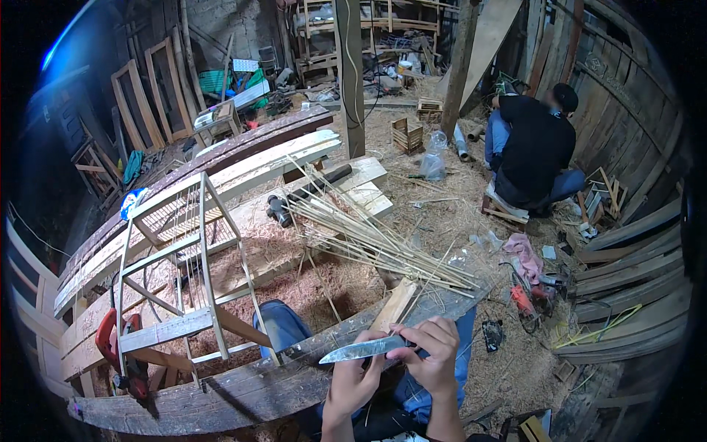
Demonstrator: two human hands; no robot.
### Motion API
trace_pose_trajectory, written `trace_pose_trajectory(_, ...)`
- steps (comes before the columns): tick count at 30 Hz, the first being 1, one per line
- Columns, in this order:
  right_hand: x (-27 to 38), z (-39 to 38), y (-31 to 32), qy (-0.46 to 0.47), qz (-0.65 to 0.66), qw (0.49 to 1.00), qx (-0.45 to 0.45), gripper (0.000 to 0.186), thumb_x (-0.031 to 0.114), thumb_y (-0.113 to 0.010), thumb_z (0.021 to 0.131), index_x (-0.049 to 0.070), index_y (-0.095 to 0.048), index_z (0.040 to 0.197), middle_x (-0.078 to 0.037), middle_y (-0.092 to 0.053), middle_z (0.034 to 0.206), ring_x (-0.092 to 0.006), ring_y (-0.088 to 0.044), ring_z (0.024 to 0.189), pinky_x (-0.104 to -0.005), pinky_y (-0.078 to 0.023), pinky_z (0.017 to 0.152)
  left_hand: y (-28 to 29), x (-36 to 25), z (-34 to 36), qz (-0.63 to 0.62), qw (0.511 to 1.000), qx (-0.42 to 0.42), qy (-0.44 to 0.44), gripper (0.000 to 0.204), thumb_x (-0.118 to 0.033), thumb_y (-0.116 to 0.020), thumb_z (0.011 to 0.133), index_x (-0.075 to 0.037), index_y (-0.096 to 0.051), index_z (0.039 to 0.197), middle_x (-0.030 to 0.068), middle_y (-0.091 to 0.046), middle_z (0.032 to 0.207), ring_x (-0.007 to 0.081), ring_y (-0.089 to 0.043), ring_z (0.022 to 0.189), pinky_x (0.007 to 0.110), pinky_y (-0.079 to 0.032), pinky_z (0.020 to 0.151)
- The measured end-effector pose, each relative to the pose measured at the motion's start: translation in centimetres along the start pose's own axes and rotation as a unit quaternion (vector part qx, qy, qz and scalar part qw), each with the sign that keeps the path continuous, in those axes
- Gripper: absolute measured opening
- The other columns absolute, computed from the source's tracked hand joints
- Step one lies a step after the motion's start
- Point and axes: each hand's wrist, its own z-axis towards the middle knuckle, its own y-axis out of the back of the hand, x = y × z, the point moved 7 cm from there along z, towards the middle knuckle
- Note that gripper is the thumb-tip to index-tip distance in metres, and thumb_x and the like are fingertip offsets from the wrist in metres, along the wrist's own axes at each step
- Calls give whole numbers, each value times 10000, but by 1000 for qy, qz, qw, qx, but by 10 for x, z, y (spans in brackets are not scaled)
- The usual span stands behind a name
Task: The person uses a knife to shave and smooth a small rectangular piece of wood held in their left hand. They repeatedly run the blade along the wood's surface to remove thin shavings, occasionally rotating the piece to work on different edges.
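My right hand (433, 352) is closed round the handle of a knife (361, 350), whose broad grey blade points left. Just behind and below that blade, my left hand (355, 384) has its fingers drawn together; the blade covers most of what they may grip. Both hands are above my lap, at the near edge of a worn plank (250, 394). Beyond them a wooden block (395, 303) lies on the plank. A loose bundle of thin bamboo strips (383, 243) fans out past the block, its near ends toward my hands.
To the left stands a light wooden frame (169, 325) with thin slats, beside a red power tool (118, 346). A dark drill-like tool (278, 210) lies among shavings. At the right, red tools (524, 298) rest on the floor. Another person (536, 147) squats farther back, beyond a post (350, 74).
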Motion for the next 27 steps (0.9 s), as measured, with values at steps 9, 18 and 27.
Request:
trace_pose_trajectory(9, -22, -4, 8, -17, -56, 998, -26, 411, 498, -770, 712, 149, -796, 926, 31, -592, 698, -181, -533, 698, -349, -376, 692, 5, -7, 10, 106, 993, 19, -56, 87, -26, -592, 959, 24, -640, 1012, 52, -619, 777, 81, -560, 715, 265, -452, 638)
trace_pose_trajectory(18, -79, -21, 64, -184, -53, 967, -167, 525, 505, -639, 933, -9, -722, 996, -95, -650, 844, -252, -575, 796, -391, -432, 775, 44, -1, 5, -72, 993, -41, 80, 173, -93, -557, 1018, 44, -608, 1111, -2, -607, 841, 41, -502, 740, 212, -407, 644)
trace_pose_trajectory(27, 0, 0, -18, -41, 54, 997, 22, 467, 489, -755, 780, 52, -758, 946, -47, -609, 732, -254, -549, 716, -387, -420, 697, 13, 11, 2, -178, 978, -31, 103, 209, -32, -549, 1005, 60, -615, 1181, 76, -662, 1045, 93, -602, 935, 228, -484, 823)
